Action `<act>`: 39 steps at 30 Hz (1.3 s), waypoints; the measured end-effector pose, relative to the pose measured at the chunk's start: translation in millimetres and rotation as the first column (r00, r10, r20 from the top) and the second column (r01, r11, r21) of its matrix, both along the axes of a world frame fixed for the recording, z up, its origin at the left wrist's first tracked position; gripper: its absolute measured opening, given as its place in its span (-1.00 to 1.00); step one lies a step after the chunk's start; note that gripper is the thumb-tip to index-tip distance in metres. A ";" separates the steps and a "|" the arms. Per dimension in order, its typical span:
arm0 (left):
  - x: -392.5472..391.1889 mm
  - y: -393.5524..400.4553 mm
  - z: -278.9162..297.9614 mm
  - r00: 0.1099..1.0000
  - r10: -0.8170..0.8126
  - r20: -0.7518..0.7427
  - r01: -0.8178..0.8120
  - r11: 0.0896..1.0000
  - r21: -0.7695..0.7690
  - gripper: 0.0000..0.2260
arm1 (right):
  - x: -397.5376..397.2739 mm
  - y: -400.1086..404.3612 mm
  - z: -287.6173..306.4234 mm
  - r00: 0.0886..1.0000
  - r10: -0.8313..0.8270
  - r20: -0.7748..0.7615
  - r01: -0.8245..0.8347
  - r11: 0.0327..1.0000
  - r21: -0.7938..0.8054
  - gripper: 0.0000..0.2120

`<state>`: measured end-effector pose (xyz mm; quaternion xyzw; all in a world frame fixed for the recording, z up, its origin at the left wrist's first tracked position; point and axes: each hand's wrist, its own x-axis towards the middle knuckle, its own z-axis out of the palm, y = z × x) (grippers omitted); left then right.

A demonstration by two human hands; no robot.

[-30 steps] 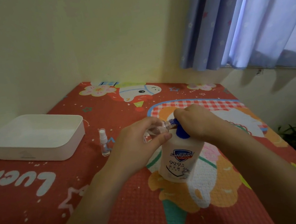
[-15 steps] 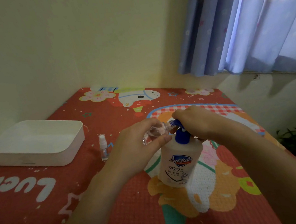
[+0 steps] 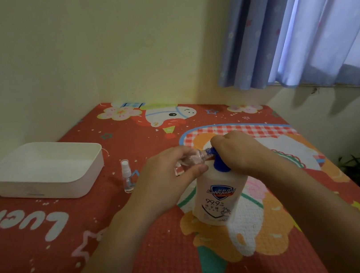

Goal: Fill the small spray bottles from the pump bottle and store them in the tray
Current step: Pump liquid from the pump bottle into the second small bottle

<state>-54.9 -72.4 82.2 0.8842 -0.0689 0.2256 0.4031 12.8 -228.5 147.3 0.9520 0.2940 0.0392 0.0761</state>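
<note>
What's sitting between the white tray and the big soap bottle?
In the head view, a small spray bottle stands on the mat between the white tray and the pump bottle. The left hand is there too.

2 bare forearms, left hand (image 3: 169, 180) and right hand (image 3: 239, 150), no sleeves or jewellery visible

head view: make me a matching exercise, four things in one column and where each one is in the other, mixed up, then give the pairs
Things:
1. tray
2. pump bottle
3. capped spray bottle
4. open spray bottle

Places:
A. held tilted in the left hand, mouth at the pump spout
B. standing alone on the mat, between the tray and the hands
C. far left, by the wall
D. upright on the mat, right hand on its blue pump

Pairs: 1-C, 2-D, 3-B, 4-A
</note>
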 end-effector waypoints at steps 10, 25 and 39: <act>0.4 -0.4 5.1 1.000 -0.016 0.002 0.016 1.000 -0.001 -0.73 | -2.5 -1.1 12.0 0.994 -0.021 -0.107 0.021 1.000 0.005 -0.97; 1.2 -1.9 2.7 1.000 -0.013 -0.004 0.013 1.000 0.019 -0.75 | -3.8 -1.7 4.9 0.999 0.009 -0.034 -0.010 1.000 -0.029 -0.87; 0.9 -2.9 3.4 0.999 -0.053 0.008 0.053 0.998 -0.032 -0.76 | -0.9 -2.4 9.8 0.997 0.017 -0.070 -0.016 1.000 0.023 -0.94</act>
